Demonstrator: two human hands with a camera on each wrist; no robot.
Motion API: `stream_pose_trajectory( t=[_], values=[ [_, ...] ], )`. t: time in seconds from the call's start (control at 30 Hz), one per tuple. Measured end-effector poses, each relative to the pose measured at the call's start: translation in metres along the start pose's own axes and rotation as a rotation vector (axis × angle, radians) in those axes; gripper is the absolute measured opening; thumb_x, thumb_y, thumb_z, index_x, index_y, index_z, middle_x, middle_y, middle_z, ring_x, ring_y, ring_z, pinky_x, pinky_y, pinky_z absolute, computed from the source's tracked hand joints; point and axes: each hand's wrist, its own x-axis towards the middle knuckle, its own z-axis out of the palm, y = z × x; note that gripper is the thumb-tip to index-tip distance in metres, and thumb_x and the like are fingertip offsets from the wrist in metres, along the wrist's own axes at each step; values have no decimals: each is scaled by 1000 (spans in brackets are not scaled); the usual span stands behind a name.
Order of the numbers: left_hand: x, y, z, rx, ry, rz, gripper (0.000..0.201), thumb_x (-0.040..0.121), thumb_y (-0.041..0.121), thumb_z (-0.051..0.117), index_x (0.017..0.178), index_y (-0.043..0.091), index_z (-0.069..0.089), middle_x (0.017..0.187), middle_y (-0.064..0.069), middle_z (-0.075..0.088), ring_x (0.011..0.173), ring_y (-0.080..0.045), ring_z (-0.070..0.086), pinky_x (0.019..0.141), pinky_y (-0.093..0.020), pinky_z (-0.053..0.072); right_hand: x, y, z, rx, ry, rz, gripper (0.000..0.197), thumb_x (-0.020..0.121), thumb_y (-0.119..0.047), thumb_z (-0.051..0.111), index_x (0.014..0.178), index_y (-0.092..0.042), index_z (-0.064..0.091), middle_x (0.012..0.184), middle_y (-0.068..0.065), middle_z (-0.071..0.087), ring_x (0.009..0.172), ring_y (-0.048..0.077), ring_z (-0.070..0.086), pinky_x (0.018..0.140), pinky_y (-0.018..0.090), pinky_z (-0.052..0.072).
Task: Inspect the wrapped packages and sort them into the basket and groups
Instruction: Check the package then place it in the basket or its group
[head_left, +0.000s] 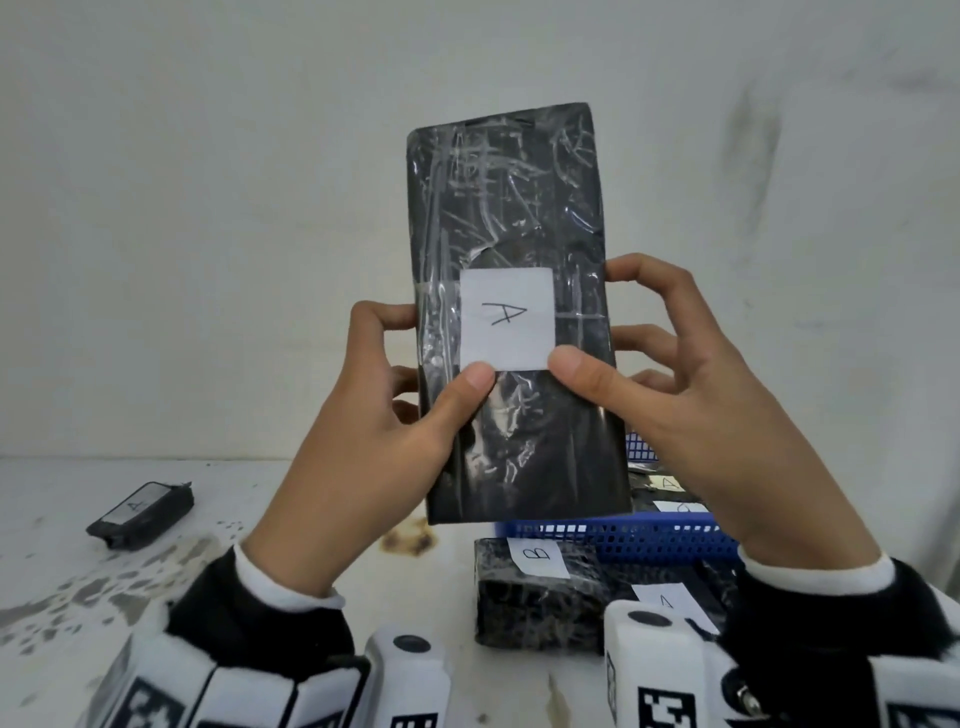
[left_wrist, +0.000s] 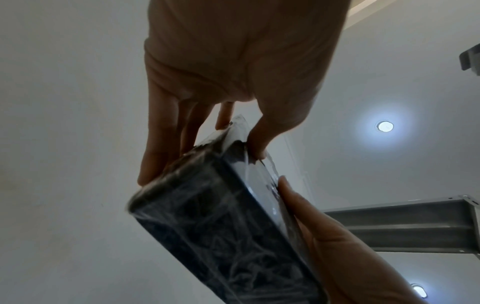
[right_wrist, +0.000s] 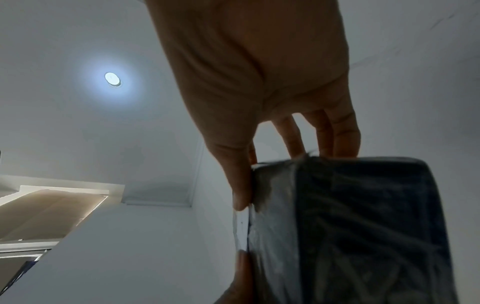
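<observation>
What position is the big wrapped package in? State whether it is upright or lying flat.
Upright. The big wrapped package is held on end above the table, left hand and right hand pinching its sides.

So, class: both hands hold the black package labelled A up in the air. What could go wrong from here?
1. The large package is wrapped in glossy film and held near its lower half only by the left hand and right hand; it might slip or tip.
2. If dropped, it could land on the B package or the blue basket below.
3. Other A labels lie in separate places, such as the small package, so missorting seems possible.
</observation>
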Motion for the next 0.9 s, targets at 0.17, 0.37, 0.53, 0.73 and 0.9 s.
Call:
stream_pose_trajectory(
  t=[0.17, 0.37, 0.53, 0.73, 0.9],
  values=[
    [-1, 1, 1, -9, 26, 28, 52, 62, 59, 61, 105, 38, 40, 95, 3, 73, 73, -18, 74, 74, -48, 60, 0, -1, 3, -35, 31, -9, 54, 67, -56, 72, 115, -55, 47, 103, -11, 74, 78, 16, 72, 74, 29, 58],
    [0, -1, 2, 8, 55, 50, 33, 78, 48, 60, 102, 36, 41, 95, 6, 74, 73, -18, 74, 74, -48, 60, -1, -3, 2, -36, 47, -9, 51, 65, -55, 73, 109, -51, 47, 101, -6, 75, 77, 28, 71, 74, 33, 61],
    [1, -1, 1, 17, 72, 34, 37, 77, 49, 61, 103, 33, 40, 87, 9, 76, 81, -10, 72, 82, -43, 57, -2, -2, 5, -57, 63, -26, 49, 69, -50, 76, 108, -51, 46, 108, -16, 70, 78, 17, 70, 73, 25, 54],
    [0, -3, 3, 51, 64, 69, 55, 86, 38, 63, 126, 54, 28, 98, 11, 73, 87, -3, 69, 79, -31, 56, 0, 0, 9, -68, 86, -45, 39, 79, -43, 74, 106, -43, 47, 103, -12, 73, 85, 8, 68, 75, 22, 54],
    [-2, -1, 4, 50, 64, 86, 51, 79, 51, 59, 125, 54, 36, 99, 13, 69, 90, -7, 69, 75, -29, 58, -1, 0, 4, -36, 83, -29, 38, 76, -44, 76, 100, -34, 48, 93, -9, 77, 82, 7, 72, 68, 14, 54]
  ],
)
